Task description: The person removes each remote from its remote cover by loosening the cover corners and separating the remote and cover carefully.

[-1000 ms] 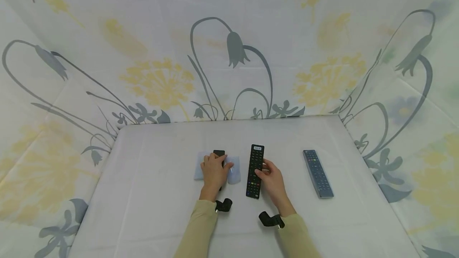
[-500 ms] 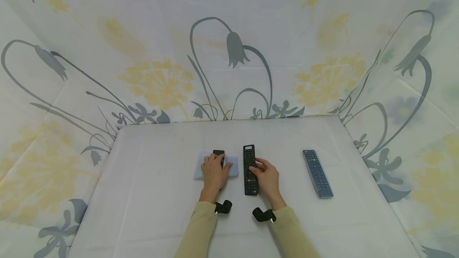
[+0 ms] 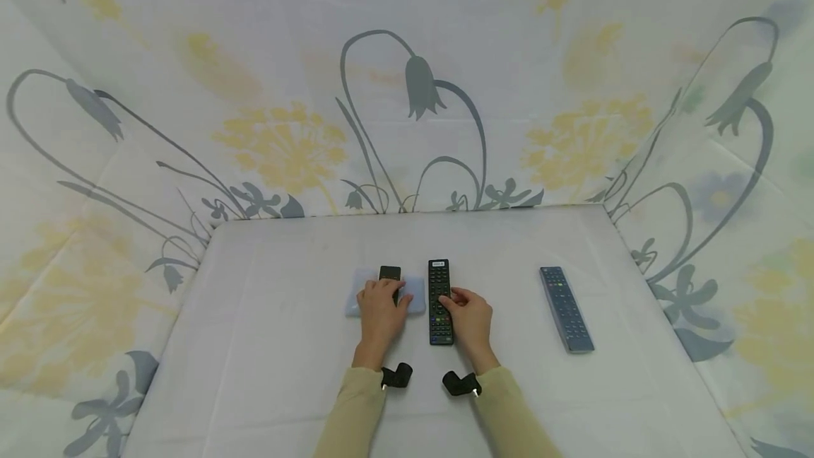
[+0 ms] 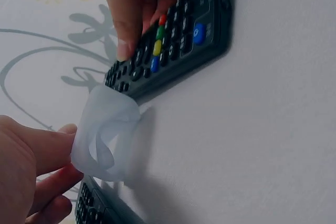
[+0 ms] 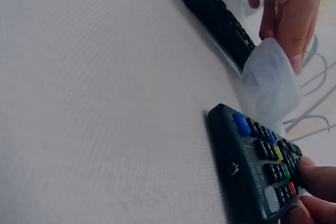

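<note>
In the head view, my left hand (image 3: pixel 381 309) is over a pale blue cloth (image 3: pixel 415 294) and a black remote control (image 3: pixel 390 273). The left wrist view shows its thumb and fingers pinching the curled cloth (image 4: pixel 107 135), with that remote (image 4: pixel 92 208) just below. Most of the remote's middle is hidden by the hand. To the right, my right hand (image 3: pixel 469 320) holds a second black remote control (image 3: pixel 439 302) by its right edge, thumb on the button face. Coloured buttons show near its lower end in both wrist views, and it lies close over the white table, beside the cloth.
A grey-blue remote control (image 3: pixel 566 309) lies slanted on the white tabletop (image 3: pixel 286 373), well right of the right hand. Patterned fabric walls (image 3: pixel 445 147) rise along the table's back and both sides. Dark cameras sit at both wrists.
My right hand has moved left with the second remote, closer to the cloth, and the remote stands straighter. The cloth's right part has changed shape. The left hand has barely shifted.
</note>
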Available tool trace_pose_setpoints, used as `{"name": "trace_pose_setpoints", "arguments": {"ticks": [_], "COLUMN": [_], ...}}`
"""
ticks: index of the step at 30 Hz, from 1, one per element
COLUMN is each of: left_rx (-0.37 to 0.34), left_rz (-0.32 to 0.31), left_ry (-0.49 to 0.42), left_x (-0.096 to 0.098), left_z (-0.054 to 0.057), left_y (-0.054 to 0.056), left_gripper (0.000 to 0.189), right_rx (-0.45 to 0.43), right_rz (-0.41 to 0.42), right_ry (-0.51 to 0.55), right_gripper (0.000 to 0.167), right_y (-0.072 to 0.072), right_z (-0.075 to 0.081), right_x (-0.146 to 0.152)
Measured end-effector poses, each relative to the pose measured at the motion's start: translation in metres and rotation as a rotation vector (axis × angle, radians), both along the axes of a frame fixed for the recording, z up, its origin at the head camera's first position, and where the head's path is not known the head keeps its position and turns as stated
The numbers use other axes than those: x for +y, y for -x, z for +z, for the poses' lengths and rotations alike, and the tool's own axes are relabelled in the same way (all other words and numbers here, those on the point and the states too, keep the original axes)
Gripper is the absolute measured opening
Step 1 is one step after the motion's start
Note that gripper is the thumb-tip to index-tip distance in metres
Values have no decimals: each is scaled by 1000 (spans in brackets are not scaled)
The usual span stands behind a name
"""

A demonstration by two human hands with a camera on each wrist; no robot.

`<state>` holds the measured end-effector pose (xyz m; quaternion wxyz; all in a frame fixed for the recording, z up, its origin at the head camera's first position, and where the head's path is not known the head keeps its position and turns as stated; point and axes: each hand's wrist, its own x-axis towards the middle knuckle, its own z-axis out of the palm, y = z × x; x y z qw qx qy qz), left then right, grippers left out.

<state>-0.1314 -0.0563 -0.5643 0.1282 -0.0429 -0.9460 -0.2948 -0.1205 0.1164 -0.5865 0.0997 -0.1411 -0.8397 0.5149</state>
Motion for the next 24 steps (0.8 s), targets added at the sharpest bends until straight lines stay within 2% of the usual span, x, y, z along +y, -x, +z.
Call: {"name": "trace_pose_setpoints", "arguments": {"ticks": [7, 16, 24], "left_rx": [32, 64, 106], "left_rz": [-46, -40, -51], "left_ry": [12, -52, -88], "left_x": [0, -2, 0], "left_z": [-5, -5, -7], "left_y": [-7, -12, -14], "left_gripper": [26, 23, 22], "right_rx": [-15, -8, -33], "right_rz": [3, 66, 133], "right_ry": [58, 3, -27], "right_gripper": [25, 22, 24], "right_y": [0, -3, -9], "right_z": [0, -1, 0], "right_x": [2, 7, 29]}}
